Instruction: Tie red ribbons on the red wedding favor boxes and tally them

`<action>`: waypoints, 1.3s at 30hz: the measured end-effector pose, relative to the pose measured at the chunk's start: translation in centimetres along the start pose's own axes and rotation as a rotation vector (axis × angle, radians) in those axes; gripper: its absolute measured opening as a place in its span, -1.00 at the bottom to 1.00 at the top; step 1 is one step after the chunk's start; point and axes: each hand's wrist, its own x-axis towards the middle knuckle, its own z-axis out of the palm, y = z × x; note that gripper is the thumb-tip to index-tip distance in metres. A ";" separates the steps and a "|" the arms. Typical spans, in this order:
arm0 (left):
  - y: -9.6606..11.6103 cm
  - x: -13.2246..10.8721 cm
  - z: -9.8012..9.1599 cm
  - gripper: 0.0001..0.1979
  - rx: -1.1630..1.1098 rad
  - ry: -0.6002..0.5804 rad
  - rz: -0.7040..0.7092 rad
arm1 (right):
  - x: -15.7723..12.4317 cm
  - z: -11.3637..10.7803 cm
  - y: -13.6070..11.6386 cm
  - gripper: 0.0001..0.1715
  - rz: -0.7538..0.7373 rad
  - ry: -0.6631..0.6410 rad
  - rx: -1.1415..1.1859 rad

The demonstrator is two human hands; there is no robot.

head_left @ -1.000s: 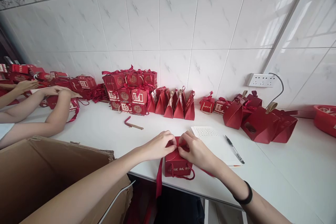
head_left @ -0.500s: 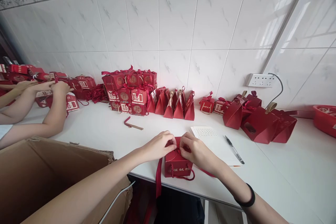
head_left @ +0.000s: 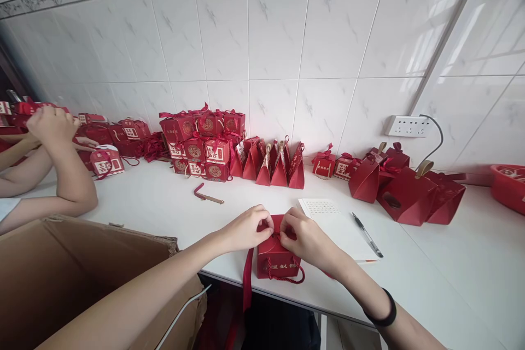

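A small red gift box [head_left: 277, 260] with gold characters and a red cord handle stands at the near edge of the white counter [head_left: 156, 202]. Both my hands rest on its top. My left hand [head_left: 249, 228] pinches the box's top on the left side with curled fingers. My right hand [head_left: 305, 236] pinches the top on the right side, fingers closed around a red ribbon. One end of that ribbon [head_left: 246, 280] hangs down over the counter edge. A black band sits on my right wrist.
A stack of red boxes [head_left: 202, 144], triangular red bags [head_left: 275, 164] and larger red bags [head_left: 406, 186] line the tiled wall. A notepad [head_left: 334, 221] with a pen [head_left: 367, 234] lies to the right. An open cardboard carton [head_left: 74, 273] stands at the lower left. Another person's arms [head_left: 53, 175] work at the left.
My hands stay on the box top, fingers shifting slightly closer together. The other person's near hand has lifted up off the counter, leaving a small red box standing there.
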 end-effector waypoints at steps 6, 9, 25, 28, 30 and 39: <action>-0.1 0.0 0.0 -0.91 -0.023 0.006 0.007 | 0.3 0.4 0.1 -0.86 0.038 -0.003 -0.065; -0.1 0.0 0.1 -0.91 -0.028 0.004 0.003 | 0.3 0.3 -0.1 -0.89 0.034 -0.017 -0.062; -0.4 0.0 0.0 -0.90 -0.092 0.002 -0.031 | -0.5 -0.2 0.7 -0.83 -0.005 0.003 0.119; -0.3 0.1 -0.1 -0.89 -0.120 -0.006 -0.039 | -0.4 -0.3 0.6 -0.88 0.009 0.000 0.139; -0.2 0.1 -0.1 -0.89 -0.118 -0.005 -0.041 | -0.3 -0.5 0.2 -0.89 0.023 -0.004 0.114; 0.3 0.0 0.3 -0.92 0.125 0.011 0.055 | 0.1 0.1 -0.5 -0.81 0.073 0.000 -0.010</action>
